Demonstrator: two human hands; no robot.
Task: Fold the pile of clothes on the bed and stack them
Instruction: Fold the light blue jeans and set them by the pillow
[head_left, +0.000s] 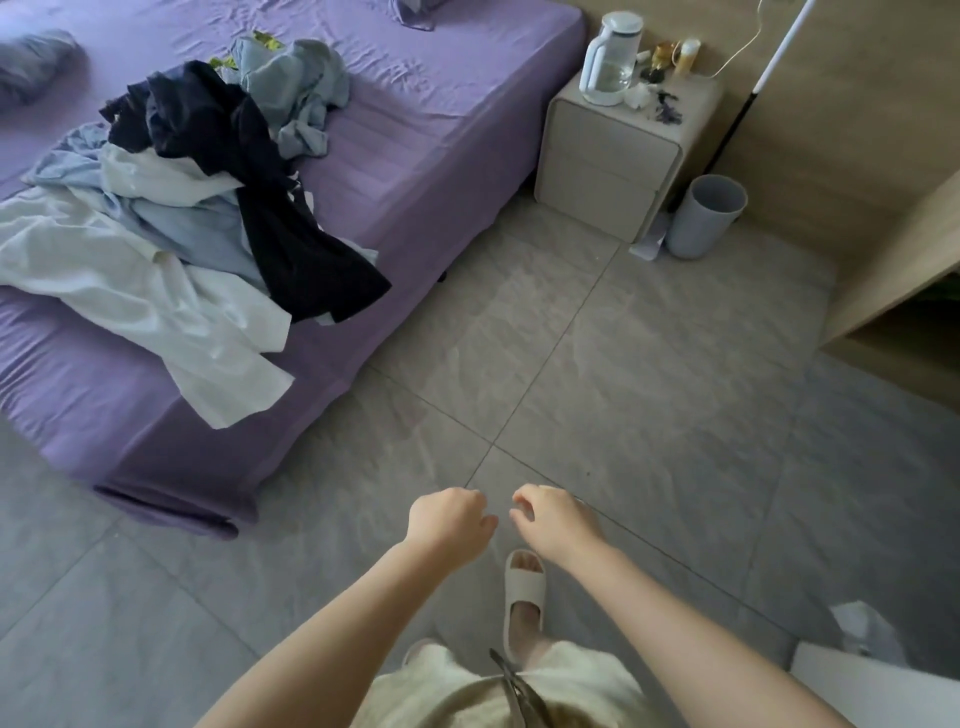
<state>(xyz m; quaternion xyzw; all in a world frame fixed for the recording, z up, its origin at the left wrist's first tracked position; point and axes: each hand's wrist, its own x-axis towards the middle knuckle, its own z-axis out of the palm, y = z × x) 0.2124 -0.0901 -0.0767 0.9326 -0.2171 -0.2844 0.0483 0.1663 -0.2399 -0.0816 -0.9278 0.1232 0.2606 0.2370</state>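
A bed (447, 130) covered in a purple sheet is being observed at the left of the view, running towards the top edge. A pile of clothes (171, 208) is lying unfolded on it, close to its near edge. Within the pile, a white shirt (156, 312) is spreading towards the bed's corner, with one part hanging over the side. A dark navy garment (260, 208) is draped across the top of the pile, and pale blue garments (301, 88) are bunched behind and beneath it. No folded stack is being seen on the bed.

Both arms are being held out over the grey tiled floor (623, 364), well apart from the pile. The left hand (449, 522) is being held with fingers loosely curled, and nothing is being gripped. The right hand (553, 519) is positioned just beside it, fingers likewise loosely curled, its grip holding nothing. The two hands are near each other but are not touching. A foot in a white slipper (524, 597) is standing on the floor below the hands.

To the right of the bed, a white bedside cabinet (608, 171) is standing against the wall, carrying a clear water kettle (610, 57). A grey waste bin (706, 215) is standing on the floor just beside the cabinet.
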